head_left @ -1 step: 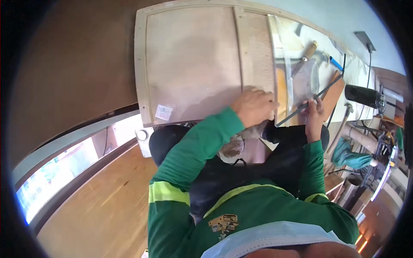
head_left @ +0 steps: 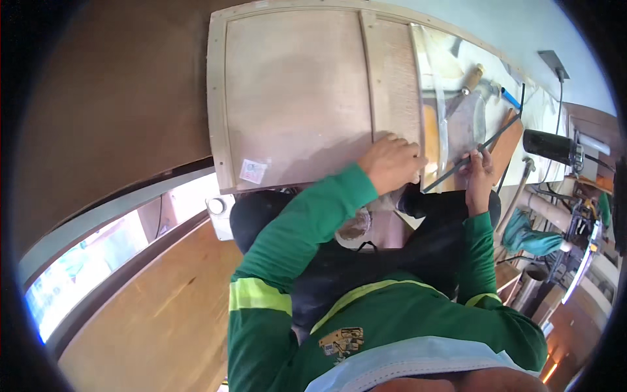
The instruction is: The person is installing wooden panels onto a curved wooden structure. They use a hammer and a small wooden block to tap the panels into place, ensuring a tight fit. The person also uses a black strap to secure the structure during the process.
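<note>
R hand [head_left: 481,171]: pinching thin dk. strip [head_left: 445,175], positioned diag. over tabletop [head_left: 539,111], RH side of framed wood panel [head_left: 297,98]. L hand [head_left: 395,160]: fingers bent, panel's lower RH corner; grip cannot be told.

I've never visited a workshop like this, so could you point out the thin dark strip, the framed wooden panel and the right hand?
Thin dark strip [head_left: 446,174]: head view, on its lower stretch.
Framed wooden panel [head_left: 297,98]: head view, on its bare face.
Right hand [head_left: 481,172]: head view, on its middle.
</note>
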`<state>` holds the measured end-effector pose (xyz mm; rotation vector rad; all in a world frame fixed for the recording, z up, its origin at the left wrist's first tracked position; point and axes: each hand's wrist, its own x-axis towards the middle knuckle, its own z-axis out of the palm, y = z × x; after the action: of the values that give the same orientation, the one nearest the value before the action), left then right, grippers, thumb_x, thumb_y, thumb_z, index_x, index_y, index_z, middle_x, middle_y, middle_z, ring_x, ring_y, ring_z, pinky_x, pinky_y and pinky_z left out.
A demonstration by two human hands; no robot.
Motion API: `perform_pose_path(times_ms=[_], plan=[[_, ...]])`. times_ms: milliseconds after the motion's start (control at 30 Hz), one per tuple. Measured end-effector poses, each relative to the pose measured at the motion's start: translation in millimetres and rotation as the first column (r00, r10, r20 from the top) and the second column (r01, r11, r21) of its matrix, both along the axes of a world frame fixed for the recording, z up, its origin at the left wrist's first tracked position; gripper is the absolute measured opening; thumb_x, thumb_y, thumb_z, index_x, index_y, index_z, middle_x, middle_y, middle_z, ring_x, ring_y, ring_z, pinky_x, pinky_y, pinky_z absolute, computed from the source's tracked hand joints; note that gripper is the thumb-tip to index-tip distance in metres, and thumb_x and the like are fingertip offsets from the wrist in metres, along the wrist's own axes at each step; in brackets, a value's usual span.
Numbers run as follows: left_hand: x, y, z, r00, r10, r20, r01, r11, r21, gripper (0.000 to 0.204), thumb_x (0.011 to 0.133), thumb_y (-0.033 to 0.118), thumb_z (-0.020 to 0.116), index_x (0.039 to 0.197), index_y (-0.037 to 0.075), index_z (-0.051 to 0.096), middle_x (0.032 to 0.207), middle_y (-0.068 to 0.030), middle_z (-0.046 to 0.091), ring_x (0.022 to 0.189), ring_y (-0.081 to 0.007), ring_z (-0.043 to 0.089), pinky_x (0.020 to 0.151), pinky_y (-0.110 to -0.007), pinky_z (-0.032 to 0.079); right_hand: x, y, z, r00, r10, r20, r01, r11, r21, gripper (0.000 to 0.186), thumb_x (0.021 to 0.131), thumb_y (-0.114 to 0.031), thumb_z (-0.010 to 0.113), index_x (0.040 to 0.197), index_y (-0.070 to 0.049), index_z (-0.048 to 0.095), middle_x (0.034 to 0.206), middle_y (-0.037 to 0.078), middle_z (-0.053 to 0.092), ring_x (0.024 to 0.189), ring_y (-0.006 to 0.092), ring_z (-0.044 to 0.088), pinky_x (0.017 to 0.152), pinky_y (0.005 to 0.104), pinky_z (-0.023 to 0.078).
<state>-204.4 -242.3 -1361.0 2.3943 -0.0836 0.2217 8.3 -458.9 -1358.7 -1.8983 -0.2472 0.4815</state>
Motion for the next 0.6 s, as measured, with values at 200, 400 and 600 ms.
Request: perform_pose_path(times_ms=[200,400,600], plan=[[-5.5,-20.6,-6.8,0.992,0.120,-0.047,-0.112,0.983,0.144,0.024,0.087,0.021,0.070,0.102,0.003,0.073,0.105,-0.0118,0.069,0.108,-0.0284,0.065,0.104,-0.043,0.046,9.1,5.3,-11.6,0.989,-0.029,0.146,0.044,0.994,-0.100,0.044,0.103,-0.022,0.062,0.139,0.002,0.051,0.082,0.005,0.067,0.055,0.0092,0.058,0.045,0.0225,0.044],[-7.2,-31.1,-13.8,0.980,0.181,-0.081,-0.160,0.964,0.211,0.024,0.094,0.012,0.056,0.105,0.002,0.074,0.107,-0.0150,0.068,0.113,-0.0313,0.063,0.115,-0.046,0.040,10.0,12.3,-11.8,0.974,-0.117,0.196,0.150,0.976,-0.160,0.031,0.103,-0.025,0.061,0.126,-0.005,0.062,0.073,0.001,0.063,0.045,0.0057,0.049,0.038,0.0213,0.036],[-7.4,-23.0,-10.1,0.984,0.104,-0.146,-0.082,0.985,0.154,0.024,0.095,0.012,0.055,0.104,0.001,0.075,0.107,-0.0150,0.067,0.115,-0.0312,0.063,0.117,-0.046,0.038,6.7,14.8,-11.1,0.966,-0.140,0.218,0.175,0.973,-0.151,0.031,0.102,-0.028,0.063,0.121,-0.004,0.064,0.072,0.000,0.062,0.044,0.0046,0.046,0.038,0.0207,0.034]])
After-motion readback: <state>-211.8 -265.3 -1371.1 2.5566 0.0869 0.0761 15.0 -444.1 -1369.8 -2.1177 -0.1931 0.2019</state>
